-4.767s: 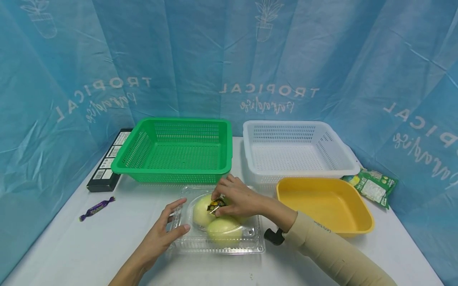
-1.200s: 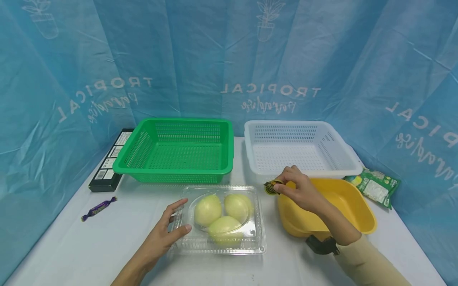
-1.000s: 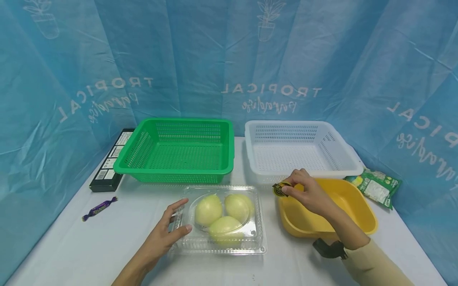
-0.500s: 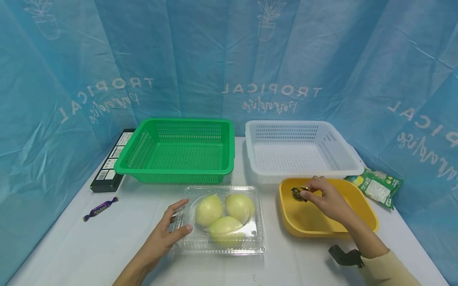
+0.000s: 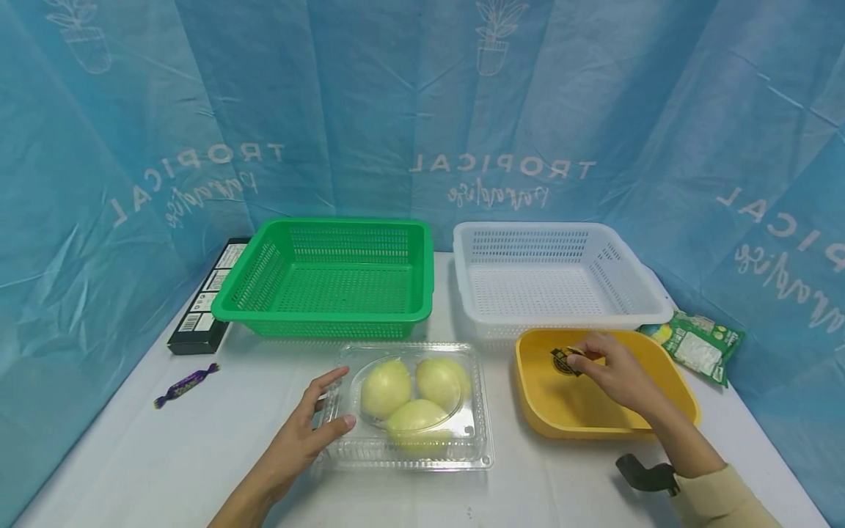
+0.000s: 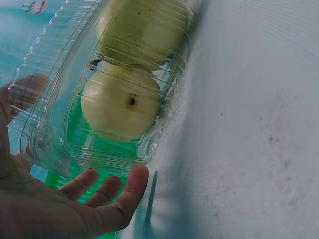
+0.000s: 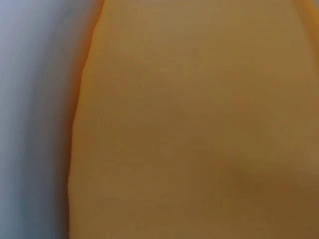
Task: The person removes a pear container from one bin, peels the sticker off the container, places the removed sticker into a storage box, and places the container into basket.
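My right hand pinches a small black-and-gold label inside the yellow tub, near its left side. Only the tub's blurred yellow floor and wall show in the right wrist view; hand and label are out of it. With relaxed fingers, my left hand rests against the left end of a clear plastic clamshell box. Its thumb and forefinger touch the lid; in the left wrist view the other fingers lie along the box's end. Through the plastic, 3 pale yellow-green round fruits are visible.
A green basket and a white basket stand at the back. At left lie a long black box and a purple-wrapped candy. A green snack packet lies right of the tub, by the blue curtain.
My right hand has peeled the label off the box's lid, carried it right and lowered it into the yellow tub. The left hand has stayed at the box.
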A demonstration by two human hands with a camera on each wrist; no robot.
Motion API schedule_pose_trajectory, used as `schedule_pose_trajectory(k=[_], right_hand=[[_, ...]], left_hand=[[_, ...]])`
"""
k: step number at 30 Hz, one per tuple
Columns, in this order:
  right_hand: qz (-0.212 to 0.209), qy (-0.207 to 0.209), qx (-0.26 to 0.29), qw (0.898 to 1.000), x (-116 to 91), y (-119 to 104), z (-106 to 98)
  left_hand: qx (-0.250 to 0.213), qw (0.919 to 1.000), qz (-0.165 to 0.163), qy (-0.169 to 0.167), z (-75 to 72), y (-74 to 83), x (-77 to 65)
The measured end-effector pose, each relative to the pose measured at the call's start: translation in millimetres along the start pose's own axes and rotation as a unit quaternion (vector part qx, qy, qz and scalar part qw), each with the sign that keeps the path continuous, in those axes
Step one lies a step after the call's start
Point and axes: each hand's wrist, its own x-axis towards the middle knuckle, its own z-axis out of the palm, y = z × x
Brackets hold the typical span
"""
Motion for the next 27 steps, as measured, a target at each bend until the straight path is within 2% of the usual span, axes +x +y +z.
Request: schedule_pose_trajectory(k=[14, 21, 27], right_hand=[[0.011, -0.029, -0.008, 0.999, -3.0, 15.5, -3.7], [0.027, -0.069, -0.008, 0.997, -3.6, 21.2, -6.3], [0.037, -0.107, -0.033, 0.993, -5.6, 23.9, -7.7]], left_hand=[[0.000, 1.0000, 0.002, -0.001, -0.2, -0.1, 0.2], [0.001, 1.0000, 0.002, 0.001, 0.0, -0.6, 1.5], [0.002, 1.0000, 0.002, 0.000, 0.0, -0.5, 1.6]])
